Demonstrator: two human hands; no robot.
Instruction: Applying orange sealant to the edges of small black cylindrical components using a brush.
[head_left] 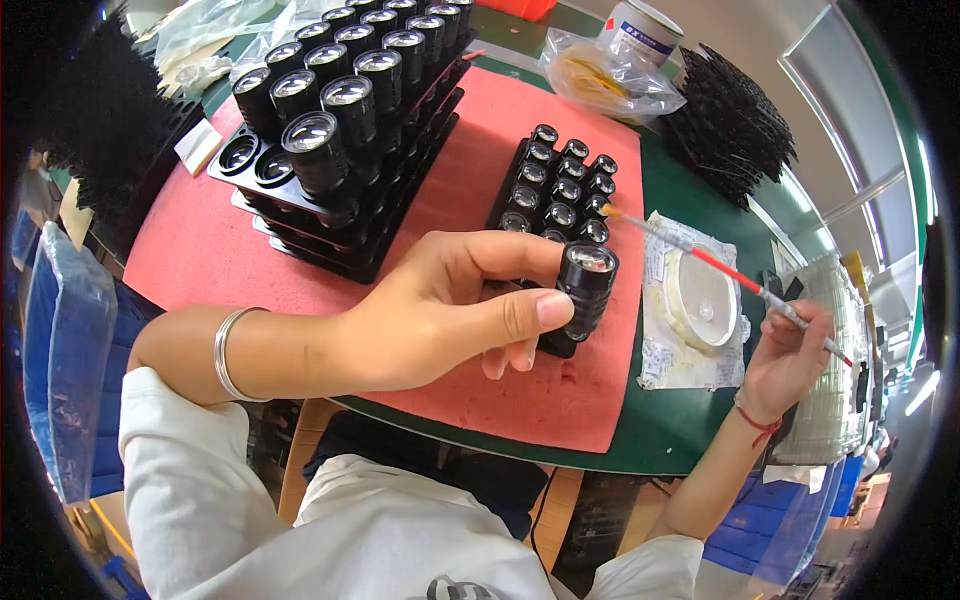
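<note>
My left hand (440, 315) is closed around a small black lens barrel (590, 285), pinched upright between thumb and fingers with its glass end up. My right hand (787, 355) grips a thin brush (735, 273) with a red and pale handle. The brush's yellowish tip points left, above the small rack and apart from the held lens barrel. Behind my left hand, a small black rack (510, 185) carries rows of similar lens barrels (561, 215); my hand hides its near part. A white round dish (700, 298) rests on a paper sheet (665, 372) left of my right hand.
Stacked black trays (350, 265) with larger lens barrels (313, 150) stand at the back left on the pink mat (540, 415). A clear bag (605, 85) and a white tin (642, 30) sit at the back. Black stacked trays (728, 120) and clear stacked trays (825, 380) are to the right.
</note>
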